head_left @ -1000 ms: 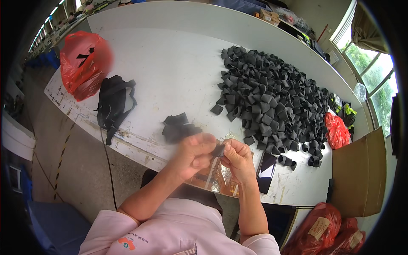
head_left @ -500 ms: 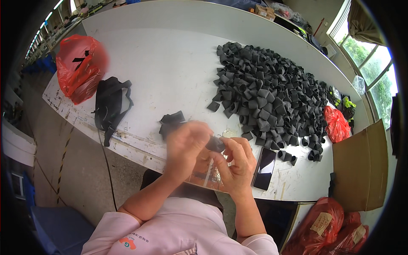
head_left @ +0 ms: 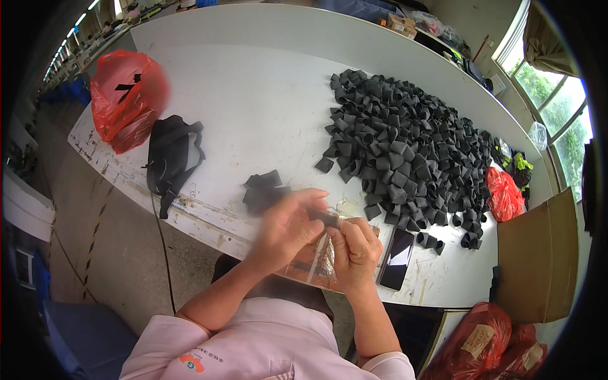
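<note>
Between my two hands is a short black fabric loop (head_left: 327,218), held over the table's front edge. My right hand (head_left: 358,250) pinches its right end between thumb and fingers. On its other end my left hand (head_left: 285,228) closes with the thumb below and the fingers above, slightly blurred. Just beyond my left hand lies a small cluster of similar black pieces (head_left: 261,185), partly hidden by that hand. A large heap of the same black loops (head_left: 405,145) covers the right side of the white table (head_left: 253,95).
A dark phone (head_left: 397,259) lies right of my right hand. At the left are a black pouch (head_left: 172,155) and a red plastic bag (head_left: 126,104). Another red bag (head_left: 504,193) and a cardboard sheet (head_left: 535,256) stand at the right. A raised board (head_left: 253,28) borders the back.
My left hand has come down and right, its fingers now closing on the loop's left end. The loop, earlier mostly in my right hand, now lies stretched between both.
</note>
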`<action>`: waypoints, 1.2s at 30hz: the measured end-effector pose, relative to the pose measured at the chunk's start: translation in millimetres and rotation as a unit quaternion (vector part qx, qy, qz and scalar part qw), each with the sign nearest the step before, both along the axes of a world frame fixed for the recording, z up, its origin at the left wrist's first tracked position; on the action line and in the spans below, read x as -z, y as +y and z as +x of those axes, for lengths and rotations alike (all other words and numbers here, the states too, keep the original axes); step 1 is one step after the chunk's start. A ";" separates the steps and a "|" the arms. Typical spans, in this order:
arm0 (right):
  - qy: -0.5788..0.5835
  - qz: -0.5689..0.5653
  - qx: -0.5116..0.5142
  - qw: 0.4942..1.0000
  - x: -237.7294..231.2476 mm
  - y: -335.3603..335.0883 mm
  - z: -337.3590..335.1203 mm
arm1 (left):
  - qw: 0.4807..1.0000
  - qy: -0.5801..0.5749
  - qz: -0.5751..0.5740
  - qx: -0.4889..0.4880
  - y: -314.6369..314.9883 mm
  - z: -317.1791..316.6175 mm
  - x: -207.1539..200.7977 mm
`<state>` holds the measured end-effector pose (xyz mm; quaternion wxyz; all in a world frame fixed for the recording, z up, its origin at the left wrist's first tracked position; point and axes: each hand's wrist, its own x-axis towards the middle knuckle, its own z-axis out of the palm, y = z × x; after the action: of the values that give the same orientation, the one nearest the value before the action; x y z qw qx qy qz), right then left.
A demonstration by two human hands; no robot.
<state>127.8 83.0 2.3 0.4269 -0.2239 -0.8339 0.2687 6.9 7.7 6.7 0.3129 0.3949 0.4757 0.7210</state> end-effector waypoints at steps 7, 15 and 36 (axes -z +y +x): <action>-0.012 0.055 -0.039 0.998 -8.5 6.6 -3.0 | 0.974 0.220 -0.017 -0.049 2.7 -8.2 4.3; 0.064 -0.315 -0.151 0.935 -26.3 43.1 6.2 | 0.951 0.212 -0.130 -0.181 11.9 -24.7 42.6; -0.147 -0.350 -0.059 0.923 47.4 20.7 26.6 | 0.806 0.530 -0.190 -0.185 27.6 -39.2 136.1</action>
<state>154.5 103.7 -45.0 0.1770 -0.3469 -0.7517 0.5322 -32.3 35.3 -129.4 -0.0583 0.5524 0.7593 0.3390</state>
